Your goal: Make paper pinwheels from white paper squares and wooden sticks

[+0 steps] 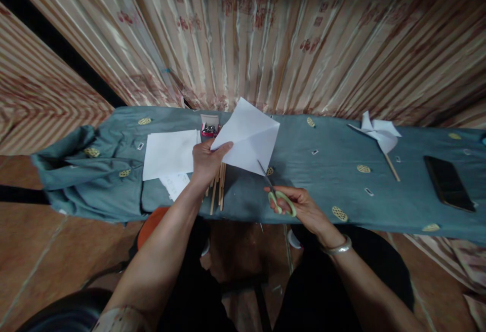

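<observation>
Forearms point(163, 251) extend, left hand point(210, 160) pinching paper point(252, 137), right hand point(299, 204) gripping scissors point(273, 190) apparently astride that paper's edge.

Paper sheet point(250, 137), centre: plain white. Scissor handles point(291, 207): light green. Tablecloth point(319, 185): grey-teal, yellow netted motifs. Curtain point(228, 58), 12 o'clock: beige, reddish florals.

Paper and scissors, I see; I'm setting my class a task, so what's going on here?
A person's left hand holds a creased white sheet; the right hand holds green-handled scissors at the sheet's lower corner. More paper and wooden sticks lie on the cloth; a paper pinwheel and a phone lie farther right.
</observation>
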Tool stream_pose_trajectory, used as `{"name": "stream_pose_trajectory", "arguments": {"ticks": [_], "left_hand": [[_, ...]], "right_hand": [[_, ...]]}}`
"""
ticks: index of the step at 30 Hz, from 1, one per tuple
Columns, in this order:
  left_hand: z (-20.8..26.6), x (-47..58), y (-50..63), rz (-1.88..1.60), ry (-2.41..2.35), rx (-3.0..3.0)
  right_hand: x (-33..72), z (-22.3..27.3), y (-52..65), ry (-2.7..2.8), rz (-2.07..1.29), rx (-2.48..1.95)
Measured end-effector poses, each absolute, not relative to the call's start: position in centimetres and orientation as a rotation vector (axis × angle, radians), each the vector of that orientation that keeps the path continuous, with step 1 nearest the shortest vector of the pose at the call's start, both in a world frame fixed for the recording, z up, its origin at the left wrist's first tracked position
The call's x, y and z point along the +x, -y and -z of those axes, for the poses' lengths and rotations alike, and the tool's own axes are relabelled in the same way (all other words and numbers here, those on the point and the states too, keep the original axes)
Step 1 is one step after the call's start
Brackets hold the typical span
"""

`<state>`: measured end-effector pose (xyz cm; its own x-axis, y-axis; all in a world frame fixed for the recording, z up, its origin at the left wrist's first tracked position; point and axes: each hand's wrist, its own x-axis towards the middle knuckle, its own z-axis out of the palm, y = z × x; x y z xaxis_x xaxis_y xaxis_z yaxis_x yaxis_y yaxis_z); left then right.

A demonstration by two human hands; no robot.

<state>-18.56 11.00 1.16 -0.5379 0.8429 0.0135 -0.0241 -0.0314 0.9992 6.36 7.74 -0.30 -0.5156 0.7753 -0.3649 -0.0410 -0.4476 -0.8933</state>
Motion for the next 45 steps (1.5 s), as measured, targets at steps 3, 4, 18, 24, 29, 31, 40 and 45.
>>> {"name": "stream_pose_trajectory", "arguments": {"ticks": [3, 4, 18, 24, 29, 31, 40, 45], "left_hand": [[-1.2, -18.5, -11.0, -1.644, -1.580, 0.880], [-1.3, -18.5, -10.9, -1.646, -1.581, 0.883], [-1.3, -18.3, -10.8, -1.629, -1.558, 0.873], [-0.6, -17.8, -10.8, -1.601, -1.480, 0.841], [-0.4, -17.8, -10.8, -1.604, -1.477, 0.834], [-0.5, -17.8, -10.8, -1.604, -1.472, 0.820], [-0.6, -17.8, -10.9, -1.609, -1.459, 0.795], [-0.5, -17.9, -10.9, -1.602, -1.477, 0.812]], "right_hand": [[6.3, 0.2, -7.7, 1.214, -1.996, -1.110], [6.3, 0.2, -7.7, 1.213, -1.992, -1.111], [6.3, 0.4, -7.7, 1.257, -1.979, -1.109], [6.4, 0.6, -7.9, 1.338, -1.939, -1.086], [6.4, 0.9, -8.0, 1.314, -1.962, -1.080], [6.4, 1.0, -8.0, 1.296, -1.969, -1.078], [6.2, 1.0, -8.0, 1.230, -1.988, -1.084], [5.9, 0.9, -8.0, 1.204, -1.984, -1.097]]}}
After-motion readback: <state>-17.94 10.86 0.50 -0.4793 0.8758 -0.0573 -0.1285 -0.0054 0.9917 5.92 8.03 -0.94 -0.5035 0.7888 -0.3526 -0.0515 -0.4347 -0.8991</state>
